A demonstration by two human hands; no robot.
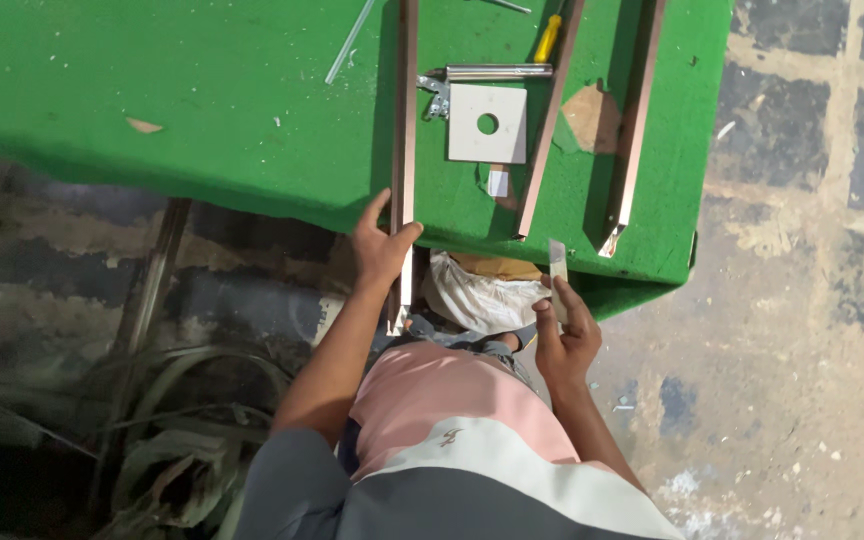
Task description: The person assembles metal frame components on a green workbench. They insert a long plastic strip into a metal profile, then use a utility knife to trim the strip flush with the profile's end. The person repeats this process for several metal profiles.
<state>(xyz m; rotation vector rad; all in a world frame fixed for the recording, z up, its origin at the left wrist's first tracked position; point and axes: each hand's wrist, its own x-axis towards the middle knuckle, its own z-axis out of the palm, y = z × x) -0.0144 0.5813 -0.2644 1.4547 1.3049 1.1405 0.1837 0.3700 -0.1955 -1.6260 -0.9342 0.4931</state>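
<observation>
A: Starting at the left, what is lying on the surface (pixel 202 120)?

B: A thin rod (pixel 350 42) is resting there alone. Next to it, the left hand (pixel 384 245) is gripping the first strip (pixel 405 120), with thumb and fingers closed around its near end where it is hanging over the surface's edge.

A: So that strip is the one being worked on?

B: I am judging so. It is lying lengthwise on the green, its end sticking out toward the person, and nothing looks attached to it yet.

A: And in the middle?

B: A square plate (pixel 487 123) with a round hole is sitting flat, a metal tube (pixel 497 71) touching its far side, a screwdriver (pixel 548 38) just beyond. They are lying untouched.

A: Further right?

B: Two more strips, one (pixel 550 120) beside the plate and one (pixel 634 120) near the right edge, are waiting, neither one handled. Below them, off the surface, the right hand (pixel 565 335) is pinching a small flat piece (pixel 557 258) between its fingertips, holding it upright.

A: How far along, then?

B: Early, I am guessing: parts are laid out and most of the joining seems left to do.
</observation>
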